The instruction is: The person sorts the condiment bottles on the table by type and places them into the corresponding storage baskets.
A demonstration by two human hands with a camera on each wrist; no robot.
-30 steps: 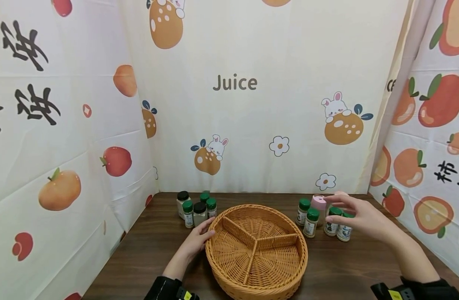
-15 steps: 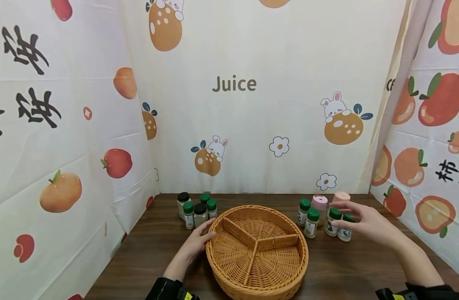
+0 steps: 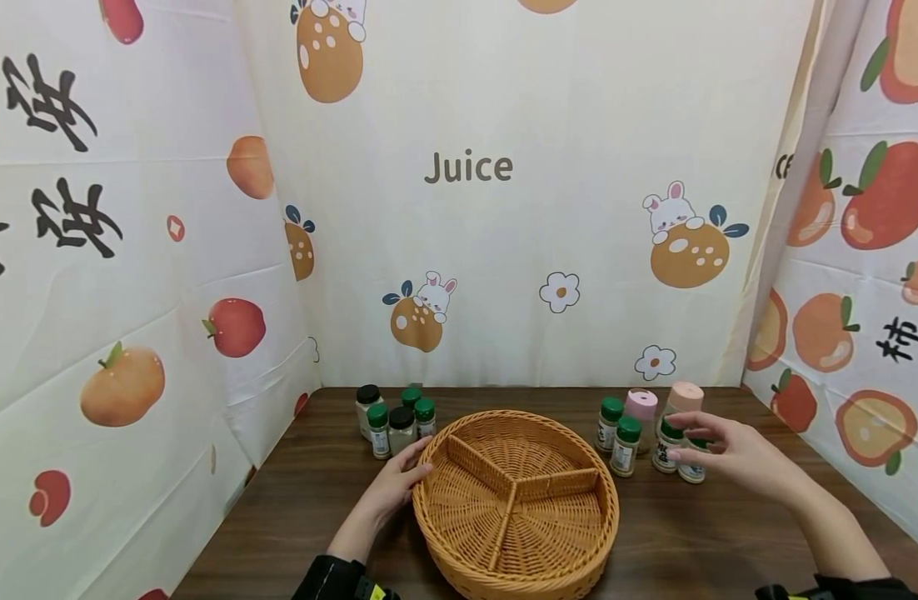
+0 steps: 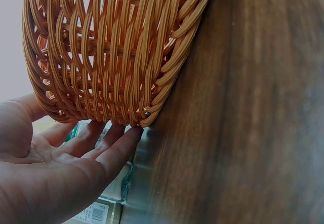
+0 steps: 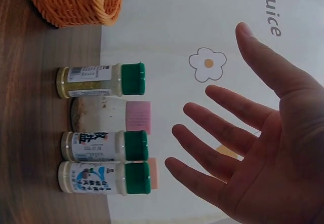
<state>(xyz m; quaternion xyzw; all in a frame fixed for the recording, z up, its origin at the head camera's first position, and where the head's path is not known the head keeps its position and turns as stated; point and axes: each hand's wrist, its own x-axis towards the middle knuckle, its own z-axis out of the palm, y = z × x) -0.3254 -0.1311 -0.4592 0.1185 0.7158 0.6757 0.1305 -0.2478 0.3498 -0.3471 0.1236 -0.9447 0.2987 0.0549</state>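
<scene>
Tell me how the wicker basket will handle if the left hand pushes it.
The basket looks stiff and probably light: open weave, nothing inside. Wide and low, it should slide across the table rather than tip. The left hand touches its rim with straight fingers, so a push may turn it slightly.

Upright green-capped jars (image 3: pixel 667 446) beside wicker basket (image 3: pixel 516 500).
</scene>
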